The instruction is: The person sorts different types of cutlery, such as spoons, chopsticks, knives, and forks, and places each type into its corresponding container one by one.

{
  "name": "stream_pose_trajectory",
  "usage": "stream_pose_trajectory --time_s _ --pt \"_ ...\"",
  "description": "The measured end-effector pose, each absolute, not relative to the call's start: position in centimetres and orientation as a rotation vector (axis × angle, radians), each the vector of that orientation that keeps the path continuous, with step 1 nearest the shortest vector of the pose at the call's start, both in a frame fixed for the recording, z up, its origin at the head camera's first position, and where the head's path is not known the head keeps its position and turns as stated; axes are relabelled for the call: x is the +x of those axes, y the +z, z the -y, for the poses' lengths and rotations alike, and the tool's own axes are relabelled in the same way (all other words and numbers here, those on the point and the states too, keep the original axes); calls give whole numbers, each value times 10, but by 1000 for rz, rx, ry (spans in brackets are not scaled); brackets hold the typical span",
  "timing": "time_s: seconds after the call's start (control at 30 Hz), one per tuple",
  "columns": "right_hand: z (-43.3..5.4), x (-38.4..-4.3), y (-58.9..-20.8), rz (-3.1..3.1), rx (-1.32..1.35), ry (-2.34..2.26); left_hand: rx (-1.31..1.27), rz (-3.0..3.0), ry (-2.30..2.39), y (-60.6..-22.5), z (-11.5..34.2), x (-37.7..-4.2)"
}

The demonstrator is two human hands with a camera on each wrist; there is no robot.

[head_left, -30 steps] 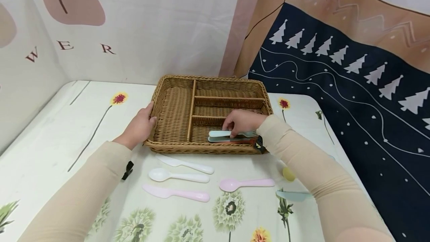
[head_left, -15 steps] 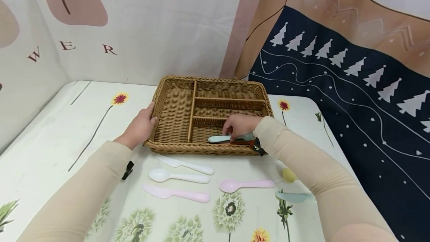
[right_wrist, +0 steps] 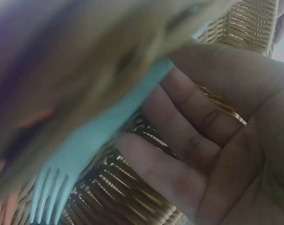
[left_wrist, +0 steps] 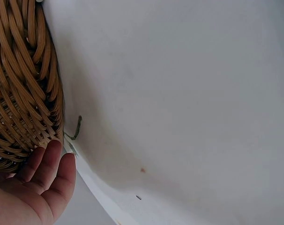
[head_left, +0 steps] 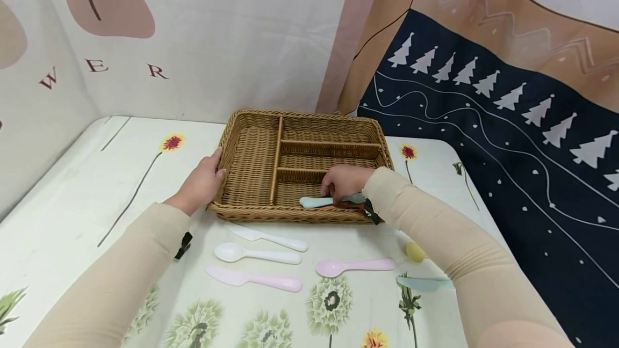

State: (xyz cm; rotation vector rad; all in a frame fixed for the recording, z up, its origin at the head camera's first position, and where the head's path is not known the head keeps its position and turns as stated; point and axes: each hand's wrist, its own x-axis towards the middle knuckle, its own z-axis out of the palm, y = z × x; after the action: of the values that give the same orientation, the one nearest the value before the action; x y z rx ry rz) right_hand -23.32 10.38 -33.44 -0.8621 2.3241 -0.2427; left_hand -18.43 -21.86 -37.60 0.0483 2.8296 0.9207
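A brown wicker basket (head_left: 249, 165) with wooden dividers stands on the table. My left hand (head_left: 199, 182) holds its left wall; in the left wrist view the fingers (left_wrist: 50, 168) lie against the outer weave and the thumb is hidden. Inside the front right compartment, my right hand (head_left: 345, 181) pinches a light blue fork (head_left: 315, 202) low down, its handle toward the left. The fork's tines (right_wrist: 50, 194) show in the right wrist view, beside an orange fork (right_wrist: 7, 206). Exactly where thumb and index meet the fork is blurred and partly hidden.
In front of the basket lie a white knife (head_left: 266, 237), a white spoon (head_left: 258, 253), a pink knife (head_left: 253, 278) and a pink spoon (head_left: 355, 266). A light blue knife (head_left: 424, 282) and a yellow piece (head_left: 415, 251) lie partly under the right forearm.
My right hand has lowered the light blue fork onto the cutlery in the front right compartment. The left hand keeps its place on the basket.
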Motion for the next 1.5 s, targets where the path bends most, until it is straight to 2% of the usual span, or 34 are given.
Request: stream_pose_trajectory --time_s 0.4,1.5 --pt "-120 -235 -328 -2323 -945 -410 43 -2828 917 -377 218 -184" --pt "-158 -206 -309 -2552 -681 -966 61 -2832 927 -378 219 -186"
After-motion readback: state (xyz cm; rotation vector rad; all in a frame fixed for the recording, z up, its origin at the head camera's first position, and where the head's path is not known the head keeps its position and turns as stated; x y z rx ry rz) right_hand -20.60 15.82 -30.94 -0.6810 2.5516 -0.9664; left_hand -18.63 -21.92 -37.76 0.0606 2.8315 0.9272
